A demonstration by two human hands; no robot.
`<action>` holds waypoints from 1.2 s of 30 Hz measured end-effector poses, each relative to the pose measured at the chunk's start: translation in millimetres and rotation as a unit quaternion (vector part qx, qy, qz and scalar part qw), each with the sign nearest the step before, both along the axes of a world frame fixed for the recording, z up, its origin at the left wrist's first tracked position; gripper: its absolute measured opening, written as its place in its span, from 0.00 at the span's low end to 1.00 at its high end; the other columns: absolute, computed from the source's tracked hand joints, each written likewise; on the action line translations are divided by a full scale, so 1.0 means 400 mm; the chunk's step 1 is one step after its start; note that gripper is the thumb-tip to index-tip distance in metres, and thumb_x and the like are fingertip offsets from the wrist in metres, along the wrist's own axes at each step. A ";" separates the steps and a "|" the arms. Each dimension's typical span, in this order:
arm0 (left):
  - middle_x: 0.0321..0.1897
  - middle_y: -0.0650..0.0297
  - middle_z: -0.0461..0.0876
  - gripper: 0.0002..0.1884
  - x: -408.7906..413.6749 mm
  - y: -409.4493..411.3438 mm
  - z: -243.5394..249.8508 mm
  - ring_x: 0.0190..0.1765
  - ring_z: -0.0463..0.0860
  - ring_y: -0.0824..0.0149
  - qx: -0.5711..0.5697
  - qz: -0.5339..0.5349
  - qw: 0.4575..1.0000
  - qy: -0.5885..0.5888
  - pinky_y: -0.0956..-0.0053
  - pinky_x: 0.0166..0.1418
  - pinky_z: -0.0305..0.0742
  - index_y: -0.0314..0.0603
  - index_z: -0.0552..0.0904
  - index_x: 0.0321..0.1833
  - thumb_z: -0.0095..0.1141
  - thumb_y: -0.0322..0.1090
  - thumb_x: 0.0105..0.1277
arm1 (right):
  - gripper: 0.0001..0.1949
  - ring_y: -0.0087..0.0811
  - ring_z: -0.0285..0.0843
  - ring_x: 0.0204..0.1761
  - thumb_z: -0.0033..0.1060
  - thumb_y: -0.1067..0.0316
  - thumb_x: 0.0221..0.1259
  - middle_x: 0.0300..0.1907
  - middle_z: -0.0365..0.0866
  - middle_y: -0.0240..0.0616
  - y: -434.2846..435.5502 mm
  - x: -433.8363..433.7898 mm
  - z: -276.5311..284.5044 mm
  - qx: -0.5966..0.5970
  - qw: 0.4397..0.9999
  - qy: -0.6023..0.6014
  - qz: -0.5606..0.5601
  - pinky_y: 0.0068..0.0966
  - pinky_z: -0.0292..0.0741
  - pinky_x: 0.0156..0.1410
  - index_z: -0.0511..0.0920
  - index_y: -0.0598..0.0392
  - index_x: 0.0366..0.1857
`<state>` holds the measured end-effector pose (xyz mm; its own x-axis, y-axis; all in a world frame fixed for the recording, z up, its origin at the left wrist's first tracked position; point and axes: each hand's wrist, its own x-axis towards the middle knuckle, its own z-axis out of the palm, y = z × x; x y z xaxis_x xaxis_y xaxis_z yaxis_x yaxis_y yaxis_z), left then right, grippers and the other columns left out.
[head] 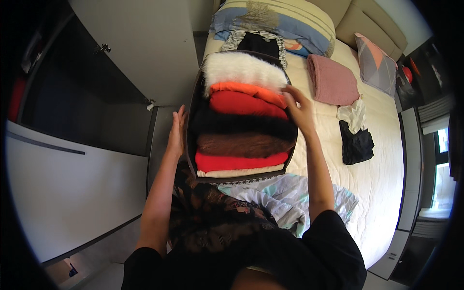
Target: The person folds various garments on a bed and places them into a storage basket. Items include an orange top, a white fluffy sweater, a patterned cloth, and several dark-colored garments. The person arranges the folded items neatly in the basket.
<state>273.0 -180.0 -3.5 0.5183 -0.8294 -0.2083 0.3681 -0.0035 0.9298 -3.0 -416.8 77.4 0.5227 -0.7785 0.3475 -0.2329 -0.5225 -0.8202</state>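
A dark fabric storage box (232, 180) stands before me at the bed's near edge, packed with a row of folded clothes. From far to near come a white furry garment (244, 71), an orange one (250, 88), a red one (246, 104), a black furry one (243, 123), a brown furry one (243, 145), another red one (239, 161) and a cream edge. My left hand (177, 130) is at the box's left side, palm towards it. My right hand (299, 107) is over the right rim beside the white and orange garments, its fingers bent; whether it grips anything is unclear.
An open wardrobe (108, 87) stands left. On the bed (384, 174) lie a folded pink blanket (331, 79), a white cloth (353, 114), black folded clothing (357, 145), a geometric pillow (378, 67), patterned bedding (279, 21) and a crumpled printed sheet (286, 199).
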 end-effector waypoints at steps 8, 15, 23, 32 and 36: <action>0.79 0.56 0.53 0.40 -0.002 -0.101 0.031 0.80 0.50 0.59 0.034 -0.024 0.989 -0.142 0.67 0.80 0.44 0.43 0.55 0.79 0.50 0.58 0.73 | 0.39 0.55 0.78 0.57 0.44 0.29 0.65 0.49 0.82 0.60 -0.024 0.242 -0.074 0.022 0.916 0.282 0.284 0.40 0.71 0.65 0.77 0.57 0.61; 0.63 0.52 0.75 0.23 -0.056 -0.217 0.185 0.65 0.73 0.50 -0.120 -0.008 0.782 -0.611 0.55 0.70 0.63 0.40 0.78 0.60 0.63 0.38 0.61 | 0.33 0.53 0.78 0.46 0.61 0.39 0.60 0.45 0.85 0.48 -0.027 0.205 -0.027 -0.263 0.848 0.306 0.344 0.41 0.74 0.57 0.79 0.61 0.55; 0.51 0.53 0.78 0.22 -0.063 -0.232 0.137 0.54 0.77 0.48 0.125 -0.145 0.727 -0.659 0.57 0.64 0.67 0.43 0.81 0.55 0.58 0.51 0.66 | 0.16 0.47 0.84 0.41 0.59 0.53 0.62 0.37 0.87 0.49 -0.237 0.299 0.131 -0.190 0.903 0.229 0.310 0.39 0.78 0.48 0.86 0.55 0.40; 0.43 0.55 0.79 0.19 -0.093 -0.250 0.185 0.47 0.81 0.51 0.105 -0.150 0.717 -0.672 0.58 0.52 0.75 0.43 0.85 0.48 0.63 0.49 0.62 | 0.30 0.47 0.68 0.69 0.33 0.43 0.76 0.67 0.72 0.51 -0.384 0.558 -0.208 0.028 0.828 0.439 0.348 0.39 0.62 0.73 0.73 0.57 0.65; 0.30 0.57 0.85 0.11 -0.044 -0.347 0.301 0.33 0.83 0.66 0.009 -0.075 0.822 -0.565 0.70 0.36 0.77 0.37 0.86 0.35 0.58 0.38 0.68 | 0.23 0.47 0.70 0.67 0.43 0.55 0.73 0.63 0.75 0.53 -0.256 0.555 -0.251 -0.013 0.804 0.349 0.480 0.38 0.65 0.71 0.74 0.56 0.64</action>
<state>255.4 -318.9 116.9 0.2816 -0.9039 0.3220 -0.7359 0.0119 0.6770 219.0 -519.4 -23.0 0.9536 0.1045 -0.2823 -0.1101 -0.7517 -0.6503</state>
